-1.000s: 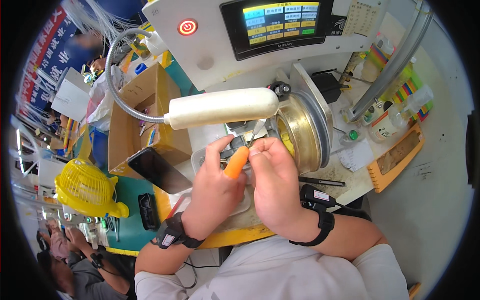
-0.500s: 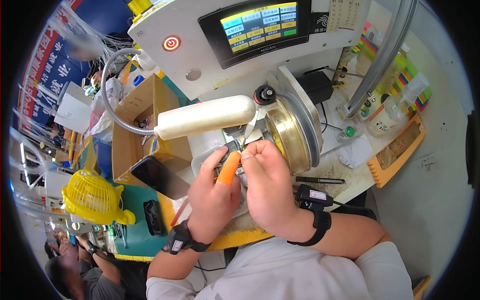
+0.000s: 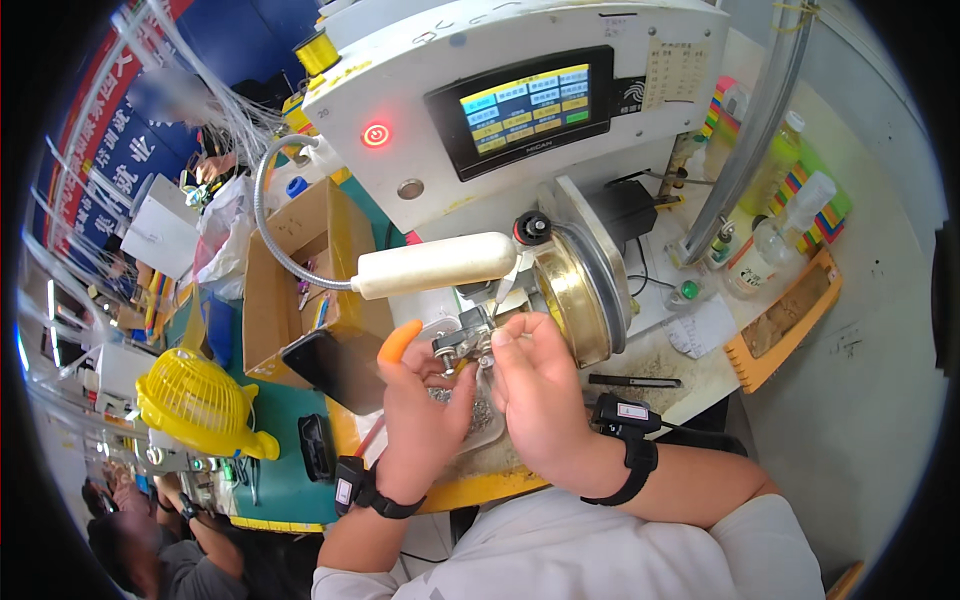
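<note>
Fingers of the left hand (image 3: 425,420) now stand open; those of the right hand (image 3: 540,405) are closed together at the metal fixture (image 3: 466,340).
The orange finger cover (image 3: 400,342) has lifted clear of the right fingertips, exposing the fixture between the hands, left of the brass-coloured drum (image 3: 572,308). Judged: the close two-handed pinch is released. Contents of the right pinch cannot be told.

Metal fixture (image 3: 466,338) partly hidden, phone (image 3: 325,366) half blurred, co-worker (image 3: 198,572) cut off
</note>
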`<state>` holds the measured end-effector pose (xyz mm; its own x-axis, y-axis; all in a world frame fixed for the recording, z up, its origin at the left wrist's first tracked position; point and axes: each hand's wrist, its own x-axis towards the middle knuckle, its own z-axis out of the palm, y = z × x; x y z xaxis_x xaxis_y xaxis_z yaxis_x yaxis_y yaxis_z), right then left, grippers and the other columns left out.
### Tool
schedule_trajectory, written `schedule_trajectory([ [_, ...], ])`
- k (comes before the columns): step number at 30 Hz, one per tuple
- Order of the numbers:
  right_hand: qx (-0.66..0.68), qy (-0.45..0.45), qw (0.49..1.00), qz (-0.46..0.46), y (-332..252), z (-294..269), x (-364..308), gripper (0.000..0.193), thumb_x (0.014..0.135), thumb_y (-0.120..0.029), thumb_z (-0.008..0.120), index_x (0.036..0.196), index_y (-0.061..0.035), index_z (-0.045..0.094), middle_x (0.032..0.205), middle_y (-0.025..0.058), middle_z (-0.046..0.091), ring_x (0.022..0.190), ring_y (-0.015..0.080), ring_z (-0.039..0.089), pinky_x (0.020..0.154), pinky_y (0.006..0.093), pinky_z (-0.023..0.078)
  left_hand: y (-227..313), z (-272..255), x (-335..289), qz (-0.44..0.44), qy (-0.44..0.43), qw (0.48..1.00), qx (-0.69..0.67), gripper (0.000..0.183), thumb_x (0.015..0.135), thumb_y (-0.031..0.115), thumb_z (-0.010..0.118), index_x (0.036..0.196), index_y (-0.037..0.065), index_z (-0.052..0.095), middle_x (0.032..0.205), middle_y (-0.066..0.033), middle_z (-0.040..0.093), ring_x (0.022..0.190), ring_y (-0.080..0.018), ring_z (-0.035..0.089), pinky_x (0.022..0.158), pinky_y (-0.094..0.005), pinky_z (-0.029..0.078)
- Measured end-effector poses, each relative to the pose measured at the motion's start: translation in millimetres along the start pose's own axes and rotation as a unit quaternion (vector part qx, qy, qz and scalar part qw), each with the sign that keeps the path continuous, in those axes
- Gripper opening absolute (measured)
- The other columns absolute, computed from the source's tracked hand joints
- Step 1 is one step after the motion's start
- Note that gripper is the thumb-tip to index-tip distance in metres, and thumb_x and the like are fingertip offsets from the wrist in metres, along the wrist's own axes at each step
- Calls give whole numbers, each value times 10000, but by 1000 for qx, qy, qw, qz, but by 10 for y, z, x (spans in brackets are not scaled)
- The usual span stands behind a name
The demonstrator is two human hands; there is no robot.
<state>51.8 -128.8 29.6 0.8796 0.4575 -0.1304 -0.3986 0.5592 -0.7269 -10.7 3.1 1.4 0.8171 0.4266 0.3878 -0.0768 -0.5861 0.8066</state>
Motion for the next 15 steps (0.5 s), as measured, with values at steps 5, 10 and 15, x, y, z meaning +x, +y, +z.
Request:
schedule_trajectory([
  [5,-41,-15,997,61,-3,-135,-124,110,1133,-173,557,1125,-72,516,767,-61,536,616,14,403,553,215,359,-170,51,-41,-126,-37,990,-52,618,911,-116,721,1426,35,416,1175,-99,654,982,-93,647,699,-177,542],
  [10,-20,-25,996,88,-58,-283,-271,134,1125,-186,573,1137,-62,523,775,-63,532,644,11,421,570,213,362,113,48,82,-177,-58,974,-128,544,889,-100,736,1365,30,508,1208,-94,634,1072,-137,619,770,-231,564],
  [15,-104,-75,989,70,-202,-374,-512,116,1120,-149,575,1142,-49,520,785,-64,525,681,7,427,597,210,360,280,-18,-9,127,71,970,195,669,793,36,859,1386,67,550,1383,-172,568,1207,-338,546,995,-442,480],
])
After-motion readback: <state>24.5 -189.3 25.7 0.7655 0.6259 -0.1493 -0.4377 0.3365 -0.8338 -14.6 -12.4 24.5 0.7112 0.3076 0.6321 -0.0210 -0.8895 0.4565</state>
